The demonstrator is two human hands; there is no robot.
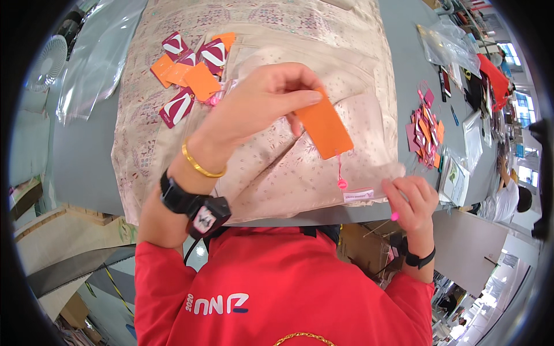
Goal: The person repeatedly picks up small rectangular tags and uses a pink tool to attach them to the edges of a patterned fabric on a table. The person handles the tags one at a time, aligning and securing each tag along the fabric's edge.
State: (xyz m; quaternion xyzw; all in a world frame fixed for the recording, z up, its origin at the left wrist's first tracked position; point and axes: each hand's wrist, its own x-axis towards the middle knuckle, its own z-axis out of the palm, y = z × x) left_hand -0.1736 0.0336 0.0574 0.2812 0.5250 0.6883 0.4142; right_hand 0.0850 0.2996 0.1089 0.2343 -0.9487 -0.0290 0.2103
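My left hand (271, 98) pinches an orange hang tag (325, 128) by its upper corner, above a folded pale pink, small-patterned fabric piece (277, 184). From the tag's lower end a pink cord with a round pink seal (342, 184) hangs beside a white sewn label (359, 195) at the fabric's near edge. My right hand (412, 199) is closed at the fabric's near right corner, fingertips against a blurred fold. A small pink bead-like end (395, 217) with a thin light line shows below its fingers; what it belongs to is unclear.
Orange and maroon tags (203, 82) lie scattered on the patterned fabric (144, 132) at the left. A heap of similar tags (426, 135) sits on the grey table (408, 69) at the right. Clear plastic bags (447, 43) and a blue pen-like tool (455, 115) lie beyond.
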